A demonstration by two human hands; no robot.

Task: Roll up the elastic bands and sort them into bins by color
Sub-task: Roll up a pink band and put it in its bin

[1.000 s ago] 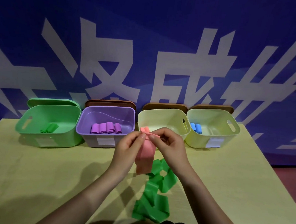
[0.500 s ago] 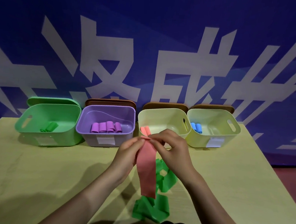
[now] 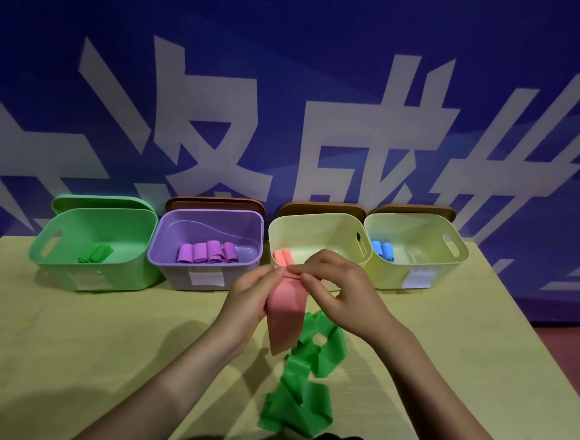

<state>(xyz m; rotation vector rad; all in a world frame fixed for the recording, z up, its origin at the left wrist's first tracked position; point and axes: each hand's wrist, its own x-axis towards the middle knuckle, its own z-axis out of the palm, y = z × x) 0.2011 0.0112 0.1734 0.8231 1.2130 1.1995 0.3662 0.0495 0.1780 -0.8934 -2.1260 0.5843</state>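
My left hand (image 3: 249,297) and my right hand (image 3: 338,288) pinch the top edge of a pink elastic band (image 3: 283,317) that hangs down between them above the table. A loose green band (image 3: 299,392) lies crumpled on the table below my hands. Four bins stand in a row at the back: a green bin (image 3: 72,270) with a green roll (image 3: 95,253), a purple bin (image 3: 172,266) with several purple rolls (image 3: 207,252), a pale yellow bin (image 3: 316,221) with pink rolls (image 3: 283,256), and another pale yellow bin (image 3: 450,265) with blue rolls (image 3: 382,250).
The bins sit against a blue banner wall (image 3: 290,99) with large white characters. Lids lean behind the bins. The yellow-green table (image 3: 67,341) ends at the right, where a red floor (image 3: 568,346) shows.
The pink band's hanging tail has got shorter than half a second ago, its top gathered between my fingertips. Both hands stay in nearly the same place.
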